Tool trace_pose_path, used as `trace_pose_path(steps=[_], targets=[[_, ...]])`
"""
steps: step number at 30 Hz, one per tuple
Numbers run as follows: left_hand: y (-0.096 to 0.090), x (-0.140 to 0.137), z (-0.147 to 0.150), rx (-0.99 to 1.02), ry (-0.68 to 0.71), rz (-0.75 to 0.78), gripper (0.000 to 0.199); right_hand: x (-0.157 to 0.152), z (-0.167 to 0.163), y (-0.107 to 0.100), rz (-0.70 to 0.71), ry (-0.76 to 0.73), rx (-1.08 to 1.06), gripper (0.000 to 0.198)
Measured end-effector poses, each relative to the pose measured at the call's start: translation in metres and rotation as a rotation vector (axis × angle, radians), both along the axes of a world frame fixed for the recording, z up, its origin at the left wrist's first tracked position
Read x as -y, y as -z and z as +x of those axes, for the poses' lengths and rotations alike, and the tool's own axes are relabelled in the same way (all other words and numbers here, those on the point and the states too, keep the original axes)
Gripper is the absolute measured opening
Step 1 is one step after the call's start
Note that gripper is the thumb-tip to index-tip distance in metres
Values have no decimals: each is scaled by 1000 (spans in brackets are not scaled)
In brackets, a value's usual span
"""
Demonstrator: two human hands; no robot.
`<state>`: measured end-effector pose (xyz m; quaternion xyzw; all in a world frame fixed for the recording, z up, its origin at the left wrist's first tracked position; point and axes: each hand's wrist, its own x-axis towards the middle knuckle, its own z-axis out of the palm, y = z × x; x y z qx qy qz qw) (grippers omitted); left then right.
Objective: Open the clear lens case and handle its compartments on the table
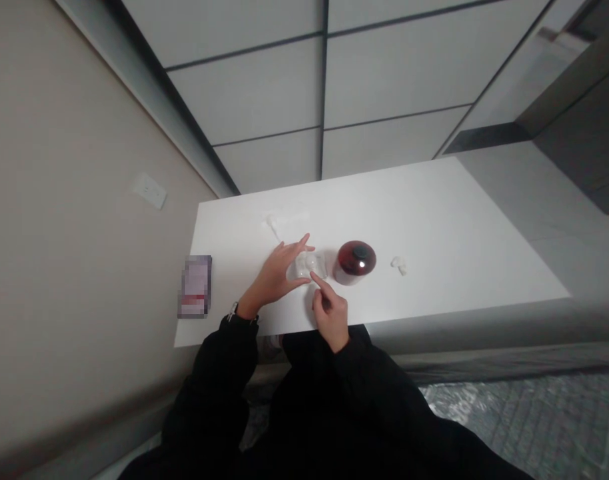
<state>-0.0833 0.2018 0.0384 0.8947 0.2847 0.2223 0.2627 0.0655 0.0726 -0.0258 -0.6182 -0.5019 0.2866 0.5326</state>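
On the white table (pixel 434 220) in front of me stands a small clear container (pixel 308 265). My left hand (pixel 279 273) rests against its left side with fingers spread around it. My right hand (pixel 329 310) points its index finger at the container's near edge, the other fingers curled, touching or almost touching it. Just to the right of the container stands a dark red jar with a black lid (pixel 355 261). Both my sleeves are black.
A small white crumpled piece (pixel 399 265) lies right of the jar. A clear plastic wrapper (pixel 284 223) lies farther back. A blurred purple-white card or box (pixel 195 285) sits at the table's left edge by the beige wall. A wall socket (pixel 150 191) is mounted there.
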Motion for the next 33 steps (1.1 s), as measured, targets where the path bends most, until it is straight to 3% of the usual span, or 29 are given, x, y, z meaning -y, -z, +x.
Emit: trace_pose_path(steps=[8,12,15,22,28,33], targets=[[-10,4,3,48,-20,-28,94,1,0,-1,5,0,4,44],[-17,4,9,55,50,-95,79,1,0,0,5,0,-4,44],[-23,5,12,134,8,-112,69,1,0,0,1,-5,-5,45],[-35,8,13,270,-140,-49,59,1,1,0,8,11,27,43],[-34,11,14,271,-215,88,34,1,0,0,-7,5,40,45],[-37,11,13,252,-232,155,36,2,0,0,0,15,48,44]])
